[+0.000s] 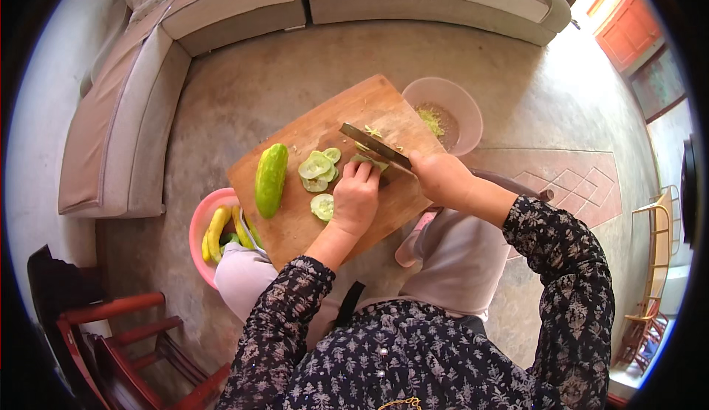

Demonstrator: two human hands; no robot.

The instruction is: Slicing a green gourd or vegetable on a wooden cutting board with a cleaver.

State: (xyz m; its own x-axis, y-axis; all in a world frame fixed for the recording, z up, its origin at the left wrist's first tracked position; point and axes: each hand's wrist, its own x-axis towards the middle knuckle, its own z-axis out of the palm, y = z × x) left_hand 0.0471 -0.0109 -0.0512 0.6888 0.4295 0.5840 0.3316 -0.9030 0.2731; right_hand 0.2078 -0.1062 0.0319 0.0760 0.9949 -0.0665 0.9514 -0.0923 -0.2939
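Note:
My right hand (443,180) grips a kitchen knife (376,147), its blade angled across a wooden cutting board (310,238). Just left of the blade, my left hand (355,196) presses bent fingertips on pale green cucumber slices (370,162). Thin cut strips (372,131) lie on the far side of the blade. A loose pile of round cucumber slices (317,169) rests left of my fingers, and another slice (322,207) lies beside my left wrist. Toward the board's left edge is a whole green cucumber (271,180).
Beyond the board's right edge, a pale plastic bowl (468,113) holds green shreds (431,121). A pink basin (198,227) with yellow-green vegetables (217,230) stands by my left knee. A sofa (426,0) curves along the far side, and a red wooden chair (122,305) is at lower left.

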